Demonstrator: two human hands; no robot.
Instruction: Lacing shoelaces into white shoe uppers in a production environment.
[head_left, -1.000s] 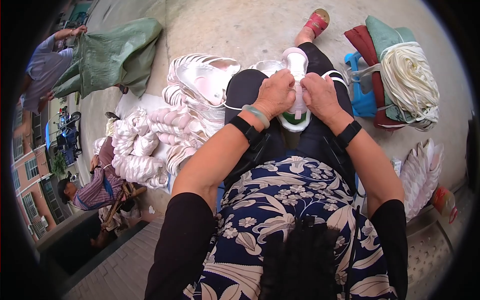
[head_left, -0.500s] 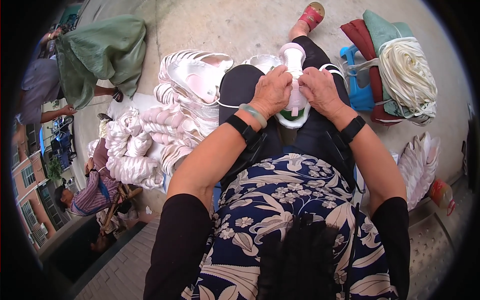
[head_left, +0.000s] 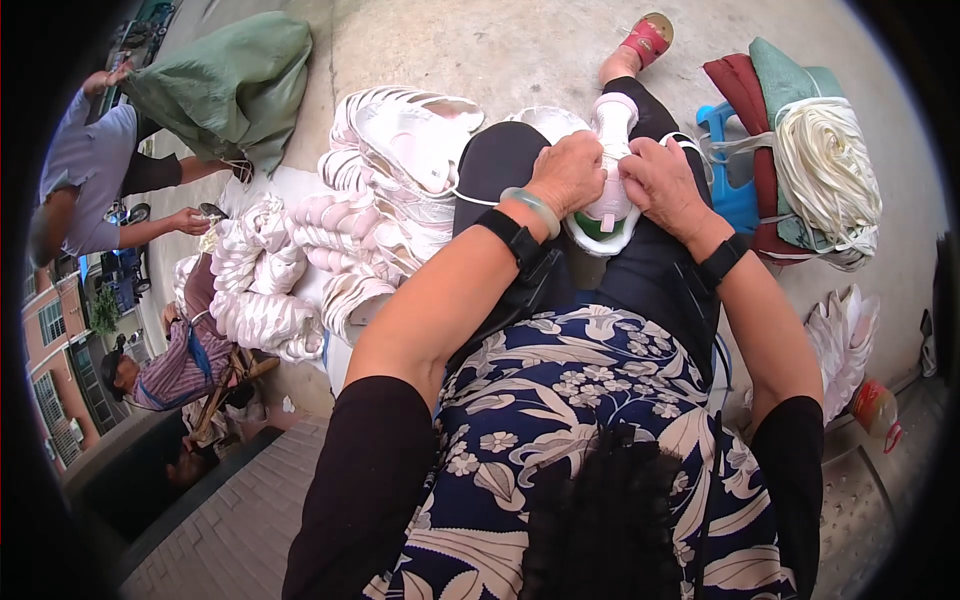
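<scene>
A pink and white shoe upper (head_left: 614,116) lies across my lap, its toe end pointing away from me. Near its opening a pull tab and a patch of green inside show. My left hand (head_left: 570,172) is closed at the upper's left edge, fingers curled inward. On the opposite edge my right hand (head_left: 664,182) is closed too, thumb and fingers pinched together. Whatever sits between the fingertips is too small or hidden to make out. White cord loops around both my knees. Another white upper (head_left: 548,122) lies just beyond my left knee.
Stacked white and pink uppers (head_left: 400,140) and tied bundles (head_left: 265,325) lie on the left. A blue stool (head_left: 735,190), folded cloths and a hank of white laces (head_left: 822,165) stand right. At left, one person handles a green sack (head_left: 235,95); another person (head_left: 180,375) sits lower down.
My hands have drawn apart from the upper's middle toward its two edges, uncovering more of it. At left, the person with the sack has shifted, and an arm now reaches toward the bundles.
</scene>
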